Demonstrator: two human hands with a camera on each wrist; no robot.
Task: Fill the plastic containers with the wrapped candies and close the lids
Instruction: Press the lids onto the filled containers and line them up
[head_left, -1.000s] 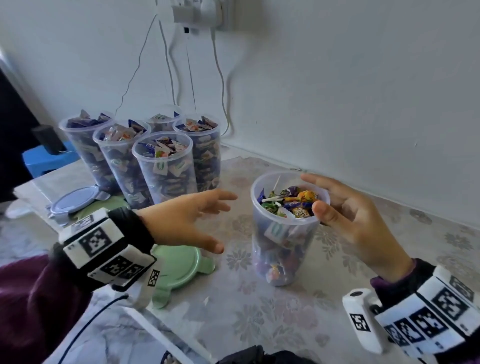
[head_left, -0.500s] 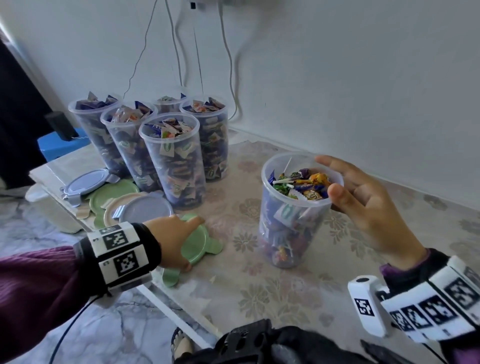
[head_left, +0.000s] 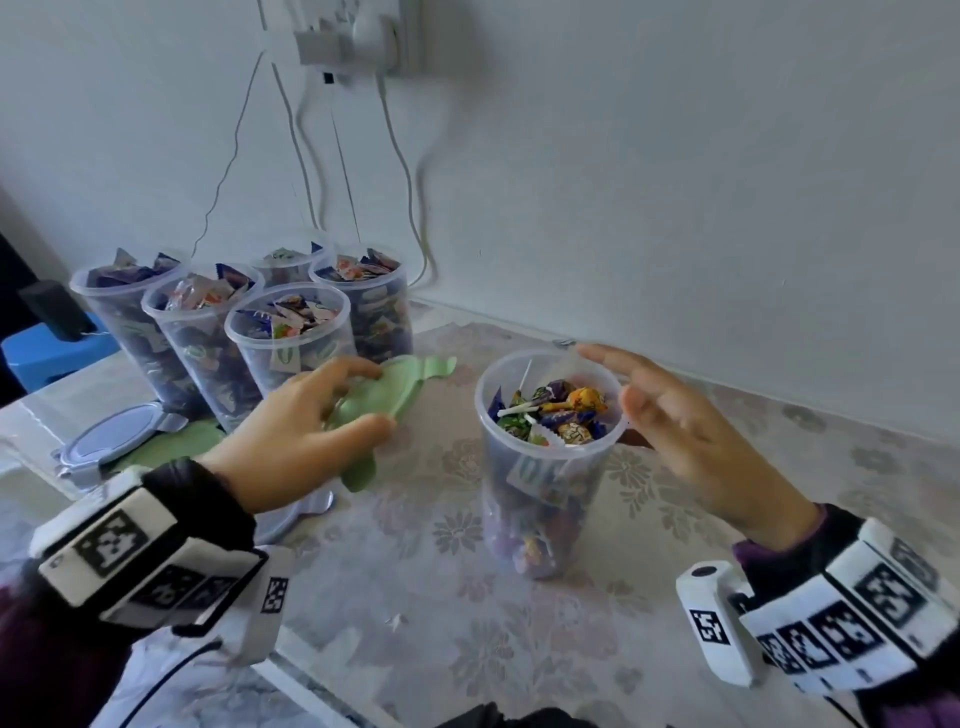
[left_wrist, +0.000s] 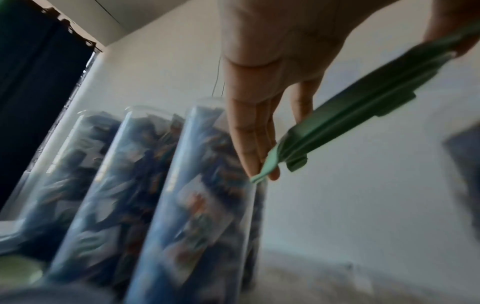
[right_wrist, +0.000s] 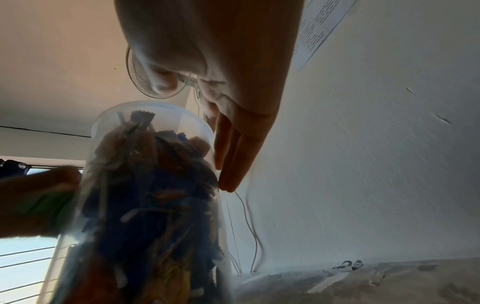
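Both hands hover: left hand (head_left: 291, 436) fingers pinch green lid (head_left: 387, 397), right hand (head_left: 691, 431) fingers straight beside container (head_left: 545, 467).

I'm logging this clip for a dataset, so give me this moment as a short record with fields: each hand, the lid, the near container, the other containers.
left hand: grips the green lid, lifted off the table
green lid: tilted, not yet on any container
right hand: open beside the near container's rim
near container: upright, full of wrapped candies, no lid
other containers: five, filled, unlidded, grouped near the wall
spare lids: lying on the table at left
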